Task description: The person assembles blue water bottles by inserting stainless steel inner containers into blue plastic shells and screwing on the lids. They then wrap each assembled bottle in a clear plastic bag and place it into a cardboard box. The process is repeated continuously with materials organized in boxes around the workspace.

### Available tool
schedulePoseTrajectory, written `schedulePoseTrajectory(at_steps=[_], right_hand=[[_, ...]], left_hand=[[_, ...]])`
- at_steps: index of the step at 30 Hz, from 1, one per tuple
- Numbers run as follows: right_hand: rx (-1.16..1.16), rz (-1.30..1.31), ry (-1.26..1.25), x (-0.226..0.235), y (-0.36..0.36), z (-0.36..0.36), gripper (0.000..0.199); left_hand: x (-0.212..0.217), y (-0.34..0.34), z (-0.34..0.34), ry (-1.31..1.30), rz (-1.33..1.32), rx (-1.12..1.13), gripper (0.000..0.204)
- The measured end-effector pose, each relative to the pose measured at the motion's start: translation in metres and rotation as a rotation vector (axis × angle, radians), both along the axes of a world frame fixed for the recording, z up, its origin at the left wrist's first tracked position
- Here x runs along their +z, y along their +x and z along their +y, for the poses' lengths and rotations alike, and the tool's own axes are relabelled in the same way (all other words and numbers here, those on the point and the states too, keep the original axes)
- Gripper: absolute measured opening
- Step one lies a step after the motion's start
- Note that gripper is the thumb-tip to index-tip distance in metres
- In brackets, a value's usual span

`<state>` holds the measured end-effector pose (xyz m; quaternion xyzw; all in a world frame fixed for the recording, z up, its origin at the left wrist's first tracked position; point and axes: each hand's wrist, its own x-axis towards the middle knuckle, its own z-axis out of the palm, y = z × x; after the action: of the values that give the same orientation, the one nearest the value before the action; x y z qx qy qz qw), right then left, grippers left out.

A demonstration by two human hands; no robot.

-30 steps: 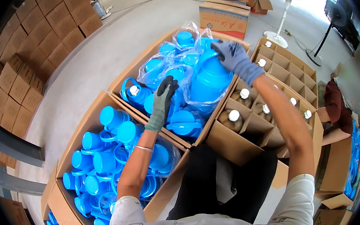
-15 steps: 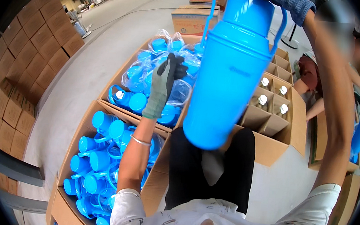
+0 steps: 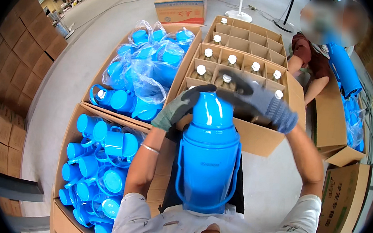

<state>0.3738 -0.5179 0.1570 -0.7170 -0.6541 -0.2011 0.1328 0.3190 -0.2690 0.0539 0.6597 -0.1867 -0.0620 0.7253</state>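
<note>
Grey concrete floor (image 3: 89,59) bears open cardboard boxes (image 3: 255,144).

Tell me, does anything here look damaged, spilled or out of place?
Nothing stands out. The blue flask sits upright between both hands, left hand and right hand at its top; no spills or damage visible.

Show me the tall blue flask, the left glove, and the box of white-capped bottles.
Tall blue flask (image 3: 208,163), head view, middle of its body.
Left hand (image 3: 179,107), head view, glove's back.
Box of white-capped bottles (image 3: 255,142), head view, bare front wall.
</note>
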Motion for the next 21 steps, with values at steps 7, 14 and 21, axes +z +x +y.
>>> schedulePoseTrajectory(at_steps=[7,14,21], right_hand=[[0.032,1.654,0.542,-0.114,0.032,0.036,0.047],[0.183,1.009,0.531,-0.074,0.061,0.100,0.048],[-0.242,1.492,0.427,-0.119,0.072,0.037,0.034]], left_hand=[[0.055,-0.037,0.012,0.375,-0.094,0.363,0.061],[0.048,-0.020,0.090,-0.135,0.183,0.454,0.055],[-0.071,-0.019,0.345,1.329,0.276,1.399,0.071]])
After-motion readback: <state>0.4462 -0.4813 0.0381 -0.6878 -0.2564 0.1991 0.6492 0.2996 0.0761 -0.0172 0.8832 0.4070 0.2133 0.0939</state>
